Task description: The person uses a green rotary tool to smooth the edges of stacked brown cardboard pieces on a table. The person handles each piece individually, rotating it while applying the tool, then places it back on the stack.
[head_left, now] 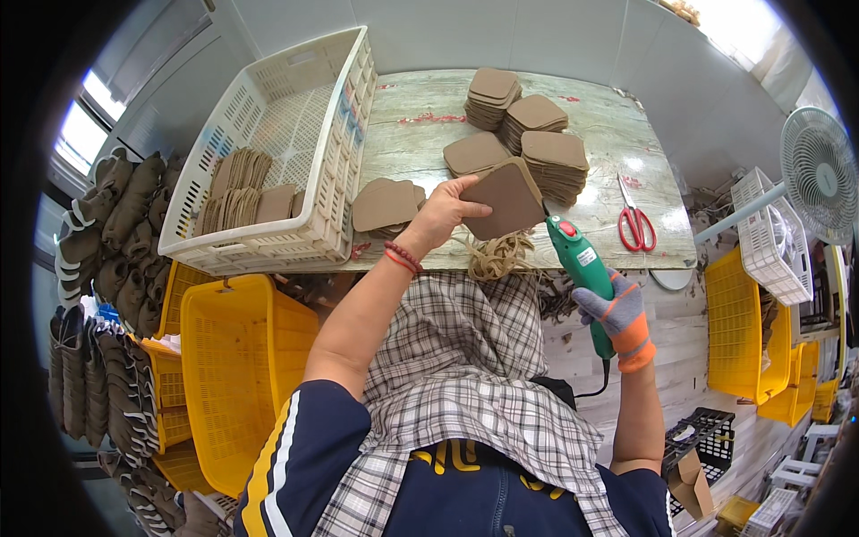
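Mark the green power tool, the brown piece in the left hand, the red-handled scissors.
Green power tool (pixel 585 276): head view, middle of the casing.
Brown piece (pixel 506 206): head view, middle of its flat face.
Red-handled scissors (pixel 631 209): head view, near the pivot.

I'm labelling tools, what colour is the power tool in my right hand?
The power tool is mostly green with a red button, shown in the head view.
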A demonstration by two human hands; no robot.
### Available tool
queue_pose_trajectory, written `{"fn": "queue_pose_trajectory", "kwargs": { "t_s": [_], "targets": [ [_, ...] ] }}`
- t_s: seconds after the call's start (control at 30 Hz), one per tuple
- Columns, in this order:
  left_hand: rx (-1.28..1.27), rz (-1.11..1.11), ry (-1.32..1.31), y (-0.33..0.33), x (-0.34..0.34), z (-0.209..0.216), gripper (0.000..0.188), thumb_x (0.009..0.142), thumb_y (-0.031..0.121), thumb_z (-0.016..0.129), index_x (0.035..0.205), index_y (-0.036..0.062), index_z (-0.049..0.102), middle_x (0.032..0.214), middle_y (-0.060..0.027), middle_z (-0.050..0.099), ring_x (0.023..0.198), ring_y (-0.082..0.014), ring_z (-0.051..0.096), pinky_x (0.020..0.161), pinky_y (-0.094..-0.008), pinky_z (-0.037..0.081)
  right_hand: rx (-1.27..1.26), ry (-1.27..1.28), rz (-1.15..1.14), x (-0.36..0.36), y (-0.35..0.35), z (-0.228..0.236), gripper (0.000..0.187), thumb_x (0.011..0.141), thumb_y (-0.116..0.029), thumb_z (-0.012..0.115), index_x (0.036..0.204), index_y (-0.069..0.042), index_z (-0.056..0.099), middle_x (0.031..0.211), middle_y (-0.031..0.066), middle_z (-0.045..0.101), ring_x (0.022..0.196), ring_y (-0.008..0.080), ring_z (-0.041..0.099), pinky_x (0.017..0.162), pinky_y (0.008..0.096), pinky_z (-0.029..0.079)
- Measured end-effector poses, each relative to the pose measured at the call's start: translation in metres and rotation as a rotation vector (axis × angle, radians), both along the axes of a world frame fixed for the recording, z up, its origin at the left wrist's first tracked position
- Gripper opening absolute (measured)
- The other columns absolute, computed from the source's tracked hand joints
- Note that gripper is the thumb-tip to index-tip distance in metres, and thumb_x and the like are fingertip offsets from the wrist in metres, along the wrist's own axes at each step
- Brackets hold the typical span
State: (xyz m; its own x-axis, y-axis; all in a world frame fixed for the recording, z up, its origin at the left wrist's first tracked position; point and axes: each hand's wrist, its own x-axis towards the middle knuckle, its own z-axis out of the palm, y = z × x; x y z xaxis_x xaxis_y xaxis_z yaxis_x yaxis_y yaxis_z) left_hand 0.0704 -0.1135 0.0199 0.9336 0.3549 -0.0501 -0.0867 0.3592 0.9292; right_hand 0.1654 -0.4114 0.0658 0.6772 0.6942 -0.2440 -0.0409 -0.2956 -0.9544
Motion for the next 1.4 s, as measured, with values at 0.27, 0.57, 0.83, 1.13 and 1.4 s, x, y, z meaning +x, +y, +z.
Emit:
{"fn": "queue_pose_trajectory", "kwargs": {
  "t_s": [0.27, 0.57, 0.83, 1.13, 1.4],
  "targets": [
    [0.04, -0.029, 0.096, -0.012, -0.002, -0.002, 0.04, 0.074, -0.007, 0.067, 0.113, -0.0012, 0.06, 0.099, -0.0042, 0.066, 0.086, -0.0105, 0.06, 0.079, -0.0248, 0.049, -0.054, -0.159, -0.014, -0.005, 0.007, -0.003, 0.047, 0.071, -0.027, 0.081, 0.104, 0.002, 0.061, 0.066, 0.0008, 0.059, 0.051, 0.0058, 0.051, 0.046, 0.0221, 0.042],
    [-0.02, -0.111, 0.213, -0.021, -0.005, -0.001, 0.043, 0.077, -0.007, 0.063, 0.119, -0.0005, 0.056, 0.104, -0.0054, 0.065, 0.089, -0.0111, 0.061, 0.08, -0.0267, 0.051, -0.053, -0.167, -0.024, -0.003, 0.017, -0.002, 0.047, 0.072, -0.028, 0.08, 0.102, 0.002, 0.061, 0.065, 0.0004, 0.059, 0.051, 0.0047, 0.049, 0.045, 0.0216, 0.041],
    [0.206, -0.237, 0.229, -0.001, -0.009, 0.0, 0.036, 0.076, -0.007, 0.063, 0.11, 0.0013, 0.06, 0.098, -0.0017, 0.064, 0.089, -0.009, 0.059, 0.081, -0.0246, 0.048, 0.002, -0.025, 0.042, 0.002, 0.013, -0.002, 0.043, 0.074, -0.024, 0.078, 0.104, 0.002, 0.06, 0.064, 0.0004, 0.058, 0.051, 0.0056, 0.05, 0.045, 0.0213, 0.04],
    [0.277, 0.064, 0.112, 0.006, -0.019, 0.018, 0.017, 0.075, 0.0, 0.069, 0.089, 0.0026, 0.061, 0.085, -0.0023, 0.066, 0.077, -0.009, 0.06, 0.073, -0.0244, 0.049, -0.021, 0.025, 0.123, 0.004, 0.002, -0.003, 0.042, 0.074, -0.023, 0.078, 0.102, 0.003, 0.06, 0.067, 0.0012, 0.059, 0.052, 0.0064, 0.052, 0.048, 0.0225, 0.043],
    [0.118, 0.042, 0.121, 0.005, -0.02, 0.025, 0.019, 0.074, 0.002, 0.071, 0.092, -0.0006, 0.067, 0.085, -0.0058, 0.068, 0.074, -0.0112, 0.063, 0.071, -0.0245, 0.05, -0.025, 0.057, 0.167, -0.001, 0.006, 0.0, 0.04, 0.073, -0.022, 0.079, 0.1, 0.002, 0.06, 0.071, 0.002, 0.06, 0.055, 0.0064, 0.053, 0.05, 0.0221, 0.045]
  ]
}}
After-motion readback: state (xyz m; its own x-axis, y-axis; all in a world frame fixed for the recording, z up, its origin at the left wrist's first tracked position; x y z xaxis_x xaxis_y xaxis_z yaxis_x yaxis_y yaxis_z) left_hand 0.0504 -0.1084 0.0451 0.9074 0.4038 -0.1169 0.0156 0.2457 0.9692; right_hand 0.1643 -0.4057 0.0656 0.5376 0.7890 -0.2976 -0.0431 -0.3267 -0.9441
